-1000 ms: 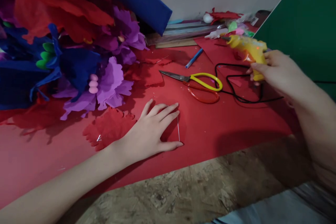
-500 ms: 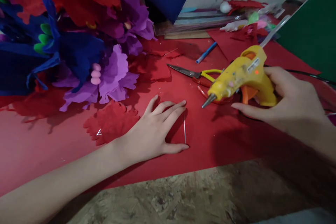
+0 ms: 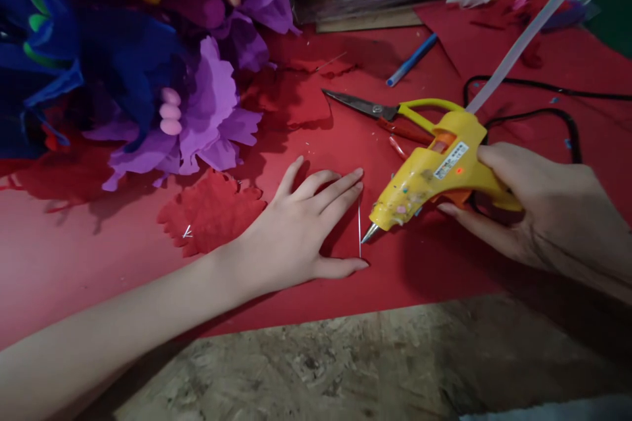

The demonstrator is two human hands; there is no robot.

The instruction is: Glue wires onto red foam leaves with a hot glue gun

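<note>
My left hand (image 3: 296,230) lies flat with fingers spread on a red foam piece (image 3: 340,237), with a thin metal wire (image 3: 359,230) standing between fingertip and thumb. My right hand (image 3: 533,210) is wrapped round a yellow glue gun (image 3: 434,174). Its metal nozzle points down-left and almost touches the wire. A clear glue stick (image 3: 533,29) juts from the gun's back. A cut red petal (image 3: 210,210) lies just left of my left hand.
Purple and blue foam flowers (image 3: 197,112) fill the upper left. Yellow-and-red-handled scissors (image 3: 390,112), a blue pen (image 3: 411,60) and the gun's black cord (image 3: 543,112) lie behind the hands on the red sheet (image 3: 74,263). Bare chipboard (image 3: 345,362) shows at the front.
My right hand lifted the glue gun from the back right and brought it down-left until its nozzle reached the wire. My left hand has stayed flat in place.
</note>
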